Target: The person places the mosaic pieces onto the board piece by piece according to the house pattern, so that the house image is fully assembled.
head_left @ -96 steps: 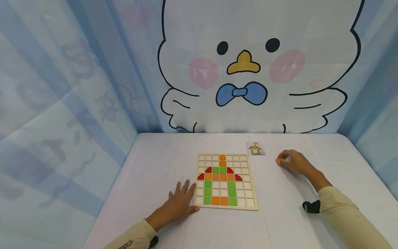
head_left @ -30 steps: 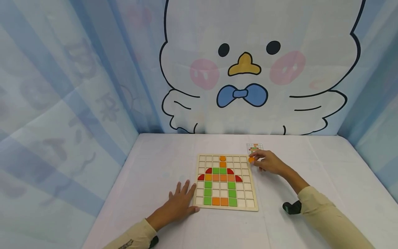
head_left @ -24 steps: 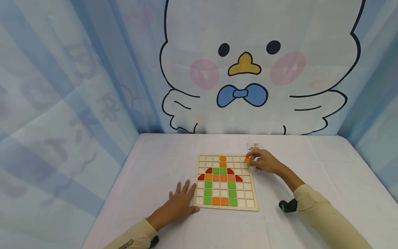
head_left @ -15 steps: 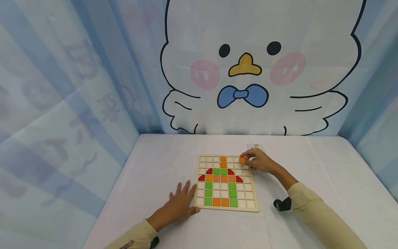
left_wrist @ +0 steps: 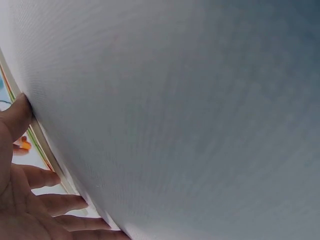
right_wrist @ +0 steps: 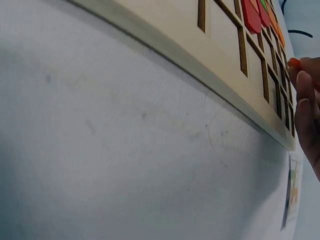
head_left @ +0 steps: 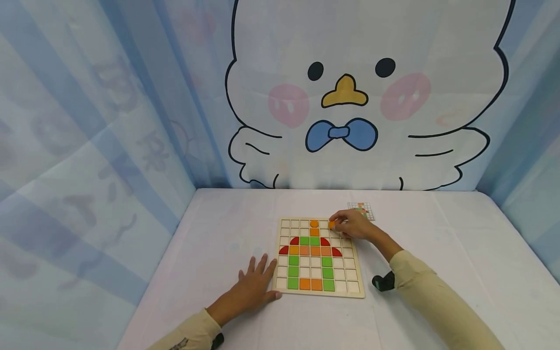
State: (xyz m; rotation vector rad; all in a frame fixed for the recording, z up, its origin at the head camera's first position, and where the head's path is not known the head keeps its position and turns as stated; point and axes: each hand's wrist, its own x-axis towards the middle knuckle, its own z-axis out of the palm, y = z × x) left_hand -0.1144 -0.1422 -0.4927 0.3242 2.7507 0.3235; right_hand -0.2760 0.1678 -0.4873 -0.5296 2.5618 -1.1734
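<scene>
In the head view, a square wooden grid board [head_left: 359,287] lies on the table, with green, orange and red tiles forming a figure in its cells. My right hand [head_left: 355,224] pinches a small orange disc [head_left: 332,225] between thumb and fingers over the board's far right cells. A round orange tile [head_left: 314,224] sits in the far row, left of the held disc. My left hand [head_left: 251,290] lies with fingers spread, its thumb and index finger at the board's left edge. In the right wrist view, the fingers and the orange disc [right_wrist: 294,63] show beyond the board's frame.
A small pattern card [head_left: 366,212] lies behind the board, partly covered by the right hand. White cloth covers the table [head_left: 227,218]. A curtain with a cartoon face [head_left: 343,92] hangs behind, and blue curtains stand on both sides.
My right hand has brought the orange disc leftward, from the table right of the board to above its far right cells. The left hand and the board have stayed in place.
</scene>
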